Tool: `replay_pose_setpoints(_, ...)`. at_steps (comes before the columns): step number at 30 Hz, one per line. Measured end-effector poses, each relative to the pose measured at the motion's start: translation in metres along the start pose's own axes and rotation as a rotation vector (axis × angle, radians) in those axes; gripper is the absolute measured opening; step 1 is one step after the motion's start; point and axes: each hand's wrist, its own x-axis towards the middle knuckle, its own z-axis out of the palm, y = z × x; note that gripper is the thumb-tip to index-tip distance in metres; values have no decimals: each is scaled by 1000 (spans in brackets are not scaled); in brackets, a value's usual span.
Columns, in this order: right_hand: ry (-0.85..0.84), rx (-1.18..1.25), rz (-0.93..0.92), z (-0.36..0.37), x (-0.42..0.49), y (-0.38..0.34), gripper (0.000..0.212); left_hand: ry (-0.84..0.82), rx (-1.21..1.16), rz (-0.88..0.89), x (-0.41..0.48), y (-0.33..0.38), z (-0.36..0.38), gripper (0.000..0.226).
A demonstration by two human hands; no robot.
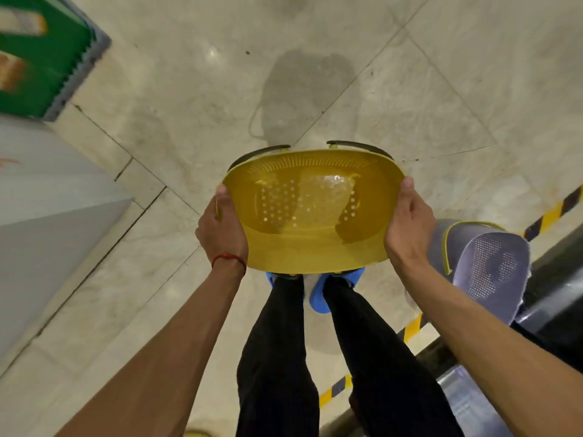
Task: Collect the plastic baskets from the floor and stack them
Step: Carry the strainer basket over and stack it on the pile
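Head cam: both hands, left hand (pixel 222 228) and right hand (pixel 408 225), clamped on yellow basket (pixel 310 212) rim, held above floor (pixel 315 74). Grey baskets (pixel 485 260) nested at right. Guess yellow goes there next, roughly midway.

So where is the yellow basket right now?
The yellow basket is in the middle of the head view, held up off the floor between the left hand and right hand, above the blue shoes.

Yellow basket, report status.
Both hands, left and right, grip yellow basket by its rim. Off the floor. Purple baskets at right. Nothing blocking.
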Motion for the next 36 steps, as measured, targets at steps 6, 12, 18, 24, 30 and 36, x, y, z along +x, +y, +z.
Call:
replay_pose_setpoints(6, -10, -31, -114, -61, -73, -75, 54, 84, -106, -60, -71, 42, -99, 62)
replay_pose_setpoints(12, -91, -46, -287, -109, -132, -133, 47, 237, -270, -171, -140, 52, -185, 61)
replay_pose_setpoints(18, -242, -138, -474, -143, -188, -186, 55, 404, -354, -288, -218, 44, -248, 57)
replay_pose_setpoints(24, -420, -284, -641, -173, -254, -215, 56, 523, -455, -426, -307, 12, -305, 61)
replay_pose_setpoints(30, -609, -363, -803, -168, -342, -226, 50, 700, -566, -564, -370, -45, -356, 68)
replay_pose_setpoints(36, -736, -496, -967, -123, -446, -227, 48, 797, -708, -699, -398, -122, -419, 70)
